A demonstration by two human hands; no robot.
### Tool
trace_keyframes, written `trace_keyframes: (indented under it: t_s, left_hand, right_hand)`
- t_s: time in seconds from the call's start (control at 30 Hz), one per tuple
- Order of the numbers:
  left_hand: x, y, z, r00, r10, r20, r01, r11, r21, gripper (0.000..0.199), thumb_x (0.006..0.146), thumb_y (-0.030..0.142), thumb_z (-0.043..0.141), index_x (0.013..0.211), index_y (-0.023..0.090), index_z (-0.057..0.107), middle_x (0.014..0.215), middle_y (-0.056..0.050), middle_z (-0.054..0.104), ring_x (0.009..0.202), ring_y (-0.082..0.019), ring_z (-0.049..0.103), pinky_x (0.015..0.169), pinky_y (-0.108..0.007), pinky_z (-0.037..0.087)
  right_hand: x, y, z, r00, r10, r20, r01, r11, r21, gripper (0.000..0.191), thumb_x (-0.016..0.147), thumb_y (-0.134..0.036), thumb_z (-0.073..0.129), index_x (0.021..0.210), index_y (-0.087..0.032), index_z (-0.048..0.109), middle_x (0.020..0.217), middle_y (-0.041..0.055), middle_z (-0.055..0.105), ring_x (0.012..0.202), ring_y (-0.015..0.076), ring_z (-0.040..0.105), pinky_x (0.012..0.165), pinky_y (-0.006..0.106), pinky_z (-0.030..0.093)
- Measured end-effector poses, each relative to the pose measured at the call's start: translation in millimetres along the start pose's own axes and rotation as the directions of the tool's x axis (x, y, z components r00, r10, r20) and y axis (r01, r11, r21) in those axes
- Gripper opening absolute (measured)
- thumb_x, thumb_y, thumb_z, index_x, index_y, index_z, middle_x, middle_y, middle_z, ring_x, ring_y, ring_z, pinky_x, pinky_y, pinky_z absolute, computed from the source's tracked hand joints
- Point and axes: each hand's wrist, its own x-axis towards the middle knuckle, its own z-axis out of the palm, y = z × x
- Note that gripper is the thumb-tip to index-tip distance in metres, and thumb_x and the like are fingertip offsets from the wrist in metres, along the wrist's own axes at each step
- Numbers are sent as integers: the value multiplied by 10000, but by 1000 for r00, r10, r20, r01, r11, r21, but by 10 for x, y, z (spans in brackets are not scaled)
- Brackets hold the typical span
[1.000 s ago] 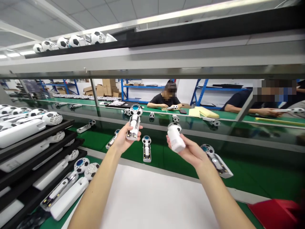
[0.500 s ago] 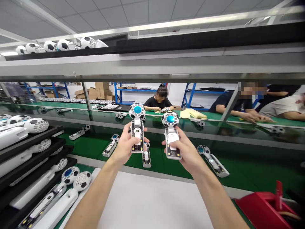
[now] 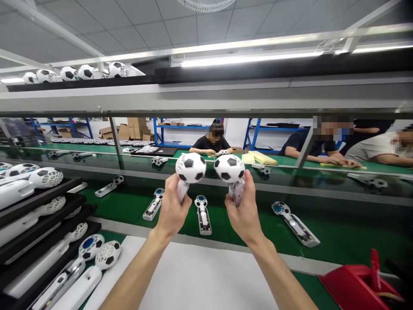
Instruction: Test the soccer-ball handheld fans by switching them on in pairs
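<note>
My left hand [image 3: 172, 209] is closed around the handle of a handheld fan [image 3: 191, 168] with a black-and-white football-patterned head. A matching handheld fan [image 3: 229, 168] is in my right hand [image 3: 245, 211], fingers wrapped round its handle. Both fans are held upright over the green belt, side by side, heads close together but apart. Their handles are mostly hidden by my fingers. Beyond and below my hands, a fan with an open-looking handle [image 3: 203, 215] lies on the belt between them.
More fans lie along the green belt [image 3: 129, 211], one at the right [image 3: 295, 224]. Stacked black trays [image 3: 41, 241] with fans stand at left. White paper [image 3: 206, 275] covers the near bench; a red bin [image 3: 355, 284] sits at right. Several co-workers sit across the line.
Both hands have turned the fans, so the patterned ball sides show instead of the blue centres and see-through handles. The fan heads are slightly lower. Fans on the belt have shifted right and nearer.
</note>
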Motion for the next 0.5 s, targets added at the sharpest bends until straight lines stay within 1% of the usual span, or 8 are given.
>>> trace_keyframes:
  t_s: [0.03, 0.07, 0.13, 0.17, 0.23, 0.3, 0.37, 0.5]
  left_hand:
    - [21, 85, -9, 986, -164, 35, 168, 973, -157, 666, 842, 110, 567, 1435, 251, 299, 1302, -139, 519, 1115, -243, 597, 899, -400, 537]
    - [49, 180, -26, 943, -315, 102, 331, 886, -324, 658, 834, 150, 590, 1417, 250, 303, 1281, -131, 539, 1017, -221, 631, 816, -369, 563]
    - [118, 369, -85, 833, -476, 280, 544, 615, -571, 656, 783, 205, 650, 1361, 242, 341, 1231, -117, 580, 852, -186, 650, 669, -321, 572]
    - [152, 451, -123, 794, -485, 367, 595, 496, -632, 650, 753, 215, 675, 1326, 234, 369, 1182, -107, 607, 796, -179, 650, 626, -310, 566]
    - [204, 576, -199, 748, -430, 505, 655, 356, -667, 612, 722, 213, 698, 1266, 216, 419, 1016, -71, 656, 704, -173, 648, 583, -299, 550]
    - [226, 647, -256, 729, -355, 585, 682, 303, -666, 565, 736, 209, 690, 1242, 204, 439, 872, -39, 660, 640, -174, 646, 569, -297, 537]
    - [224, 683, -283, 726, -310, 614, 687, 274, -673, 538, 750, 205, 682, 1236, 200, 451, 833, -32, 657, 623, -177, 649, 573, -299, 534]
    - [208, 705, -287, 718, -300, 628, 693, 217, -688, 519, 762, 191, 673, 1241, 201, 474, 834, -30, 659, 626, -174, 652, 577, -294, 537]
  right_hand:
    - [8, -66, -4, 989, 142, 51, -149, 976, 158, 801, 912, -178, 542, 1575, -331, 119, 1475, 131, 426, 1313, 299, 504, 1008, 496, 513]
    - [19, -143, -15, 954, 270, 128, -297, 902, 314, 810, 896, -197, 567, 1567, -322, 132, 1418, 129, 488, 1232, 286, 570, 927, 455, 564]
    - [52, -310, -59, 870, 403, 286, -493, 686, 534, 836, 847, -205, 626, 1545, -317, 181, 1287, 101, 589, 1049, 247, 654, 770, 367, 606]
    - [69, -389, -89, 841, 420, 341, -539, 599, 592, 842, 822, -198, 653, 1532, -319, 216, 1234, 85, 618, 969, 227, 667, 719, 336, 602]
    - [95, -520, -150, 820, 420, 388, -566, 502, 654, 832, 793, -186, 688, 1505, -321, 280, 1133, 61, 656, 840, 191, 664, 665, 303, 585]
    - [102, -602, -199, 815, 393, 426, -576, 462, 675, 817, 789, -185, 705, 1490, -316, 306, 1030, 47, 679, 772, 181, 656, 643, 299, 575]
    - [96, -645, -231, 817, 365, 446, -575, 452, 682, 799, 792, -188, 712, 1480, -308, 323, 963, 41, 686, 767, 190, 659, 636, 303, 574]
    - [85, -677, -250, 827, 355, 436, -559, 446, 698, 783, 779, -185, 726, 1462, -303, 360, 1004, 48, 680, 757, 188, 661, 637, 313, 580]
